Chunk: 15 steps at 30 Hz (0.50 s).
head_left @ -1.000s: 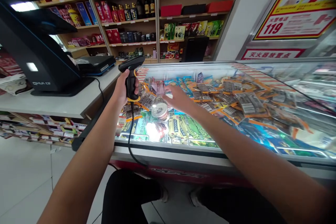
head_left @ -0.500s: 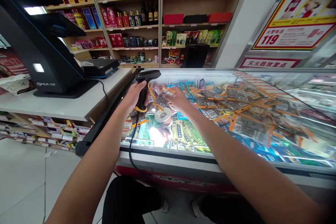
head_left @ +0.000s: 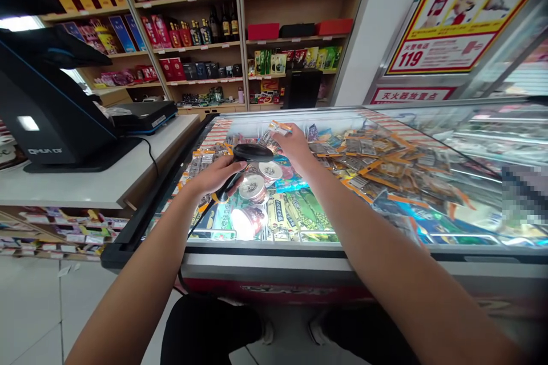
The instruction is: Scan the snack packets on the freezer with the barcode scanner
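My left hand point(head_left: 219, 175) is wrapped round the handle of a black barcode scanner point(head_left: 253, 152), its head turned to the right. A cord trails from the scanner's yellow-trimmed grip toward the freezer's front edge. My right hand point(head_left: 293, 141) pinches a small clear snack packet point(head_left: 274, 131) with an orange edge, held up just beyond the scanner head. Both hands are over the glass top of a chest freezer point(head_left: 274, 259). Many similar orange-edged packets point(head_left: 385, 162) lie in a heap to the right, and a smaller pile point(head_left: 203, 162) lies at the left.
Round tubs point(head_left: 252, 187) and green bags point(head_left: 306, 211) show beneath the glass. On the left, a counter point(head_left: 98, 185) carries a checkout terminal point(head_left: 64, 102) and a black scale point(head_left: 143, 116). Shelves point(head_left: 192, 0) of boxes and bottles stand behind. A fire notice point(head_left: 436, 57) hangs at right.
The scanner has tipped and its head has come lower and nearer. My right hand has raised the packet up and away from the tubs. The view has shifted to the right.
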Each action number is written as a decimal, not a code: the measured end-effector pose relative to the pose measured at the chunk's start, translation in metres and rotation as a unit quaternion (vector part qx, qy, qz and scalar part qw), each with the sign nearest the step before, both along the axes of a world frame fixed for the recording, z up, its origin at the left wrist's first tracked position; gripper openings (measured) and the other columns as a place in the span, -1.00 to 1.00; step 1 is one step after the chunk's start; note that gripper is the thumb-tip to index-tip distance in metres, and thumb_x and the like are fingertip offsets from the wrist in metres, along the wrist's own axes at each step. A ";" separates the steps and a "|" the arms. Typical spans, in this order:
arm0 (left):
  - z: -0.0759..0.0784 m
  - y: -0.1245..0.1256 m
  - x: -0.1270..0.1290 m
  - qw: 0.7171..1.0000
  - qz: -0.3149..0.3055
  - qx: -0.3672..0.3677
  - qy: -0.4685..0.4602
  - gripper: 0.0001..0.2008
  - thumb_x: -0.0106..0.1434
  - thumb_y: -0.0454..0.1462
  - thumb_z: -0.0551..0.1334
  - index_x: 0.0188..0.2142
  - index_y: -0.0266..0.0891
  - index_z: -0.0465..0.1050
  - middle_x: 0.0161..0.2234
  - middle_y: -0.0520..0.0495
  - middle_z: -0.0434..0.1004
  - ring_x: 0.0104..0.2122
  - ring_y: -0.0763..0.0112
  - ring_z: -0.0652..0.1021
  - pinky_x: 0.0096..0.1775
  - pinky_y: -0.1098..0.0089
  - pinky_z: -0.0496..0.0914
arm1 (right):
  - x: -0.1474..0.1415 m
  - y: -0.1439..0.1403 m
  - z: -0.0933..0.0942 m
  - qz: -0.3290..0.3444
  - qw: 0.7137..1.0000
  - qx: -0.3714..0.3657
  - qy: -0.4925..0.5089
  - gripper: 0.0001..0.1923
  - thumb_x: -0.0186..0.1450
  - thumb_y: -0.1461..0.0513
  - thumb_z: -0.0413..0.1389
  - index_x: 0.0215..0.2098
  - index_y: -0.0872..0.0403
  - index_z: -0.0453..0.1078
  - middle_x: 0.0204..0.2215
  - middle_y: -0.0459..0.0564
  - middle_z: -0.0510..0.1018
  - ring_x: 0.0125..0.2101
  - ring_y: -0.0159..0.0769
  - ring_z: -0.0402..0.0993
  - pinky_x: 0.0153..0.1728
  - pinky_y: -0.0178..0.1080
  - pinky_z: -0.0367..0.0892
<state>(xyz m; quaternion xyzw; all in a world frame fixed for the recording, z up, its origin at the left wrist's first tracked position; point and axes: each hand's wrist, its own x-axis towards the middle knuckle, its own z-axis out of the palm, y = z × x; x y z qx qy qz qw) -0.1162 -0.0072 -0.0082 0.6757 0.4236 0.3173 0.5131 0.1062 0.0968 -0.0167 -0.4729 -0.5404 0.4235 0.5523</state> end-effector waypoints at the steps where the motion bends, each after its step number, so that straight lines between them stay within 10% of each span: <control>1: 0.001 0.000 -0.001 1.000 0.004 0.005 0.009 -0.62 0.40 0.06 0.21 -0.32 -0.19 0.33 -0.51 0.04 0.49 -0.66 0.42 0.51 -0.61 0.42 0.38 | 0.000 -0.001 0.001 -0.002 1.000 0.003 -0.004 -0.68 0.19 0.11 0.28 -0.15 -0.01 0.35 -0.45 -0.21 0.31 -0.46 -0.36 0.34 -0.48 -0.31 0.34; 15: 0.005 -0.003 -0.005 1.000 -0.023 0.020 -0.001 -0.61 0.38 0.03 0.24 -0.37 -0.22 0.32 -0.51 0.03 0.46 -0.67 0.47 0.48 -0.59 0.44 0.34 | 0.004 0.002 0.004 -0.010 0.998 0.008 -0.056 -0.71 0.26 0.12 0.23 -0.09 0.00 0.36 -0.46 -0.20 0.28 -0.47 -0.33 0.34 -0.41 -0.25 0.39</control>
